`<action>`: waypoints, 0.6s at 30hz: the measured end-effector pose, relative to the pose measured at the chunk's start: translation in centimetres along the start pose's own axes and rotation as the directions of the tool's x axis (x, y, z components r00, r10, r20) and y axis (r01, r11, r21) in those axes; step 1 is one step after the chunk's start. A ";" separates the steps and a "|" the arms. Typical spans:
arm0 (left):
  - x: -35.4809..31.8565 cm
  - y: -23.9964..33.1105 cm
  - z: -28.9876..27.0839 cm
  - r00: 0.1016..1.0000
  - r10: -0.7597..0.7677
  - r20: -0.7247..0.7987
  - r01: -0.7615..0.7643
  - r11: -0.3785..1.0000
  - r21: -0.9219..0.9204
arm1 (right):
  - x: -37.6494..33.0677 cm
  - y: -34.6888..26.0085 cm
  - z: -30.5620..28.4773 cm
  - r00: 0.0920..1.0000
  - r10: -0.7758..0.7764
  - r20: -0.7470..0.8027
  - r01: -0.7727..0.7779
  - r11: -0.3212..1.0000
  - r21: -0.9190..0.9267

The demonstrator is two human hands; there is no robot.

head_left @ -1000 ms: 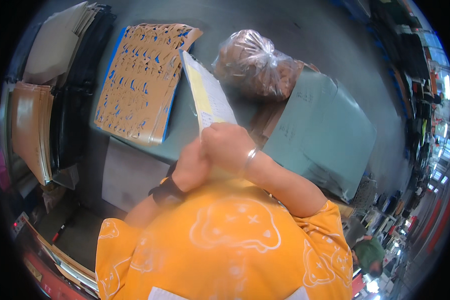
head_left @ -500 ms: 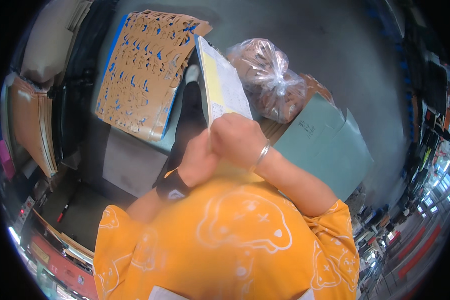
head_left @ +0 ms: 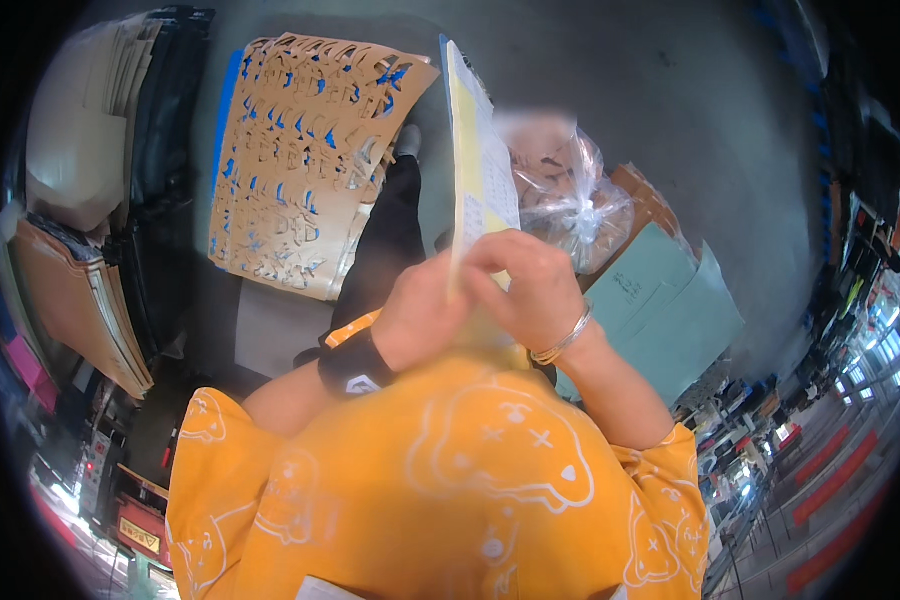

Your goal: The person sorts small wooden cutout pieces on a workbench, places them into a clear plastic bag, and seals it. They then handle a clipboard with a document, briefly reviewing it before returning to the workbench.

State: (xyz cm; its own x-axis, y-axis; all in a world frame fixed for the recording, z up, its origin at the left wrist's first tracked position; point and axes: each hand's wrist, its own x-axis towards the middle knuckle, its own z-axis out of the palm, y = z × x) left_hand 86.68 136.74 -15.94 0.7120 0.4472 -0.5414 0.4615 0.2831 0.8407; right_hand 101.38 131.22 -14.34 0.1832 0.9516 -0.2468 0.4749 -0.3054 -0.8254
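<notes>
A thin pad of white and yellow sheets with a blue outer edge stands tilted in front of my chest. My left hand, with a black band at the wrist, is closed on its near left edge. From the right, my right hand, wearing a silver bangle, pinches the pad's near end with thumb and forefinger. The fingertips of the left hand are partly hidden behind the right.
Ahead to the left lies a stack of brown sheets with cut-outs. A clear tied plastic bag and green sheets sit at the right. Brown boards stand far left. My shoe shows beside the stack.
Both hands and the pad have shifted right in the picture, and the surroundings have moved as the view turned. My right thumb and forefinger now show a rounded gap between them.
</notes>
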 end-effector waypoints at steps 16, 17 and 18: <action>7.9 5.1 -2.0 0.996 -0.004 0.084 -0.009 0.989 0.145 | 5.5 3.1 -5.7 0.973 0.229 0.006 -0.220 0.928 0.300; 8.8 5.6 -1.7 0.995 0.039 0.092 -0.056 0.980 0.189 | 5.6 3.3 -6.4 0.974 0.221 -0.057 -0.203 0.952 0.228; 9.6 6.2 -1.3 0.994 0.034 0.108 -0.055 0.978 0.199 | 5.5 3.3 -7.1 0.975 0.204 -0.087 -0.188 0.969 0.158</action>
State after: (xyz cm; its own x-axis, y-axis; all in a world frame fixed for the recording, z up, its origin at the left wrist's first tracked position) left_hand 95.66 143.85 -15.91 0.7803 0.3623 -0.5098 0.5176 0.0835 0.8515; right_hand 110.08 135.24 -14.86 0.3502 0.8629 -0.3644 0.2898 -0.4698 -0.8338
